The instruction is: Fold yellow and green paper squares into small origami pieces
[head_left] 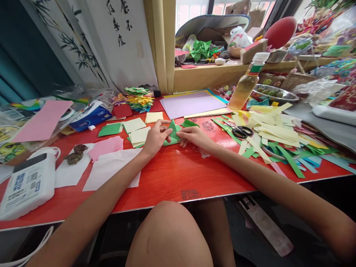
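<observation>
Green paper, creased into a small pointed shape [174, 128], is held between the person's two hands just above the far half of a glossy red tabletop [164, 178]. The left hand [156, 138] pinches its left side between thumb and fingers; the right hand [192, 136] pinches its lower right side with thumb and fingertips. Gripping it from both sides probably steadies so light a piece and keeps its folds from springing apart. Both forearms reach across the near edge, which seems to bring the work close to the paper supply.

Just behind the right hand lies a loose green paper piece [190, 123]. Near the left hand lie pale cream paper squares [139, 137], apparently placed for an easy reach. Farther back, a tall stack of folded multicoloured paper pieces [139, 100] stands apart, perhaps so that it is not knocked.

To the right, black-handled scissors [243, 130] rest beside a heap of yellow, green and blue paper strips [280, 131], likely pushed aside to spare working room. Flat lilac paper sheets [194, 104] lie behind the hands, near a clear glass bottle of amber liquid [242, 91] with a white cap.
</observation>
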{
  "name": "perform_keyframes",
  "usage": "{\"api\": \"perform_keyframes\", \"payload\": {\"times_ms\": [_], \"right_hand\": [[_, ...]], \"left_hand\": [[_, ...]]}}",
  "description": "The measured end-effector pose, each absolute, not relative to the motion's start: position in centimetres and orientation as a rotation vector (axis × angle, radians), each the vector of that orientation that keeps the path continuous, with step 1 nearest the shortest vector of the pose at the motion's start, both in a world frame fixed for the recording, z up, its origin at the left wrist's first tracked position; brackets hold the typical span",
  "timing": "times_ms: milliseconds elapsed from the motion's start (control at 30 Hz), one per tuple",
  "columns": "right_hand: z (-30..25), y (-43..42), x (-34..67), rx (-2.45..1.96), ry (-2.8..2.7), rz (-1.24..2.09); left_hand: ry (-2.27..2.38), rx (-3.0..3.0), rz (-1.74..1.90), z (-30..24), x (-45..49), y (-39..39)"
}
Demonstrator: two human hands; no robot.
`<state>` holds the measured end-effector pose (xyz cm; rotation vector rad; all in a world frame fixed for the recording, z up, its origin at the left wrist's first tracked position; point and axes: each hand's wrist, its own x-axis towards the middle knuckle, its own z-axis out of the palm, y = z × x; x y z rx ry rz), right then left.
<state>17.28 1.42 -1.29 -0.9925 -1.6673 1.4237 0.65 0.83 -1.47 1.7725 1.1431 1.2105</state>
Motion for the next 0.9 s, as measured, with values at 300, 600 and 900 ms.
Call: {"api": "perform_keyframes", "payload": {"times_ms": [300,600,900], "right_hand": [[-1.4,1.5,17.3,-0.865,-1.520,1.481],[-1.8,1.7,17.6,-0.828,-1.583,1.406],[-2.1,1.7,17.7,-0.968,-1.980,0.731]], "left_hand": [[1.204,1.890,1.212,-1.3,0.9,0.6],[1.238,1.804,1.160,-1.7,1.0,0.8],[1.171,1.798,1.131,-1.7,0.9,0.7]]}}
